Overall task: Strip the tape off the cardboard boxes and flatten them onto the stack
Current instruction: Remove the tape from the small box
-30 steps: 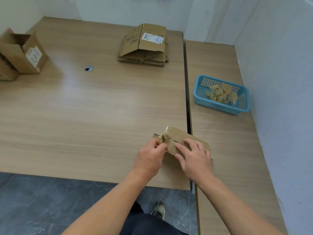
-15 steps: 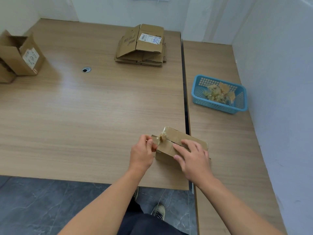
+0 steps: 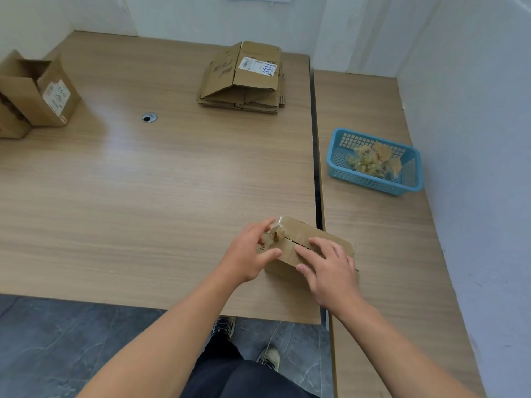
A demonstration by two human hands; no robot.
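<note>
A pale wood-grain worktop [image 3: 143, 196] filled most of the view, with a second, narrower one [image 3: 373, 239] butted against it along a dark gap [image 3: 314, 168]. White walls [image 3: 474, 139] closed in behind and to the right, and grey stone-patterned floor [image 3: 43, 340] showed below the near edge. The small box [image 3: 298, 229] lay close to that near edge, straddling the gap. The left hand [image 3: 247, 257] was curled at the box's left end, its fingers and thumb pinching a crumpled wad of tape [image 3: 273, 234] that was lifted off the cardboard. The right hand [image 3: 330, 268] lay flat on the box's top, fingers straight and spread, pressing it down and hiding its near right part. Far beyond the small box, near the back wall, sat the stack [image 3: 244, 79] of flattened cartons, the top one bearing a white label. Beyond the small box and to its right stood a blue basket [image 3: 373, 182] holding tape scraps [image 3: 370, 162]. Well to the small box's left, at the worktop's far corner, open cartons [image 3: 37, 93] waited, with a round cable hole [image 3: 149, 117] between them and the stack. Below the small box, past the worktop's edge, the person's shoes [image 3: 268, 359] showed between the forearms.
</note>
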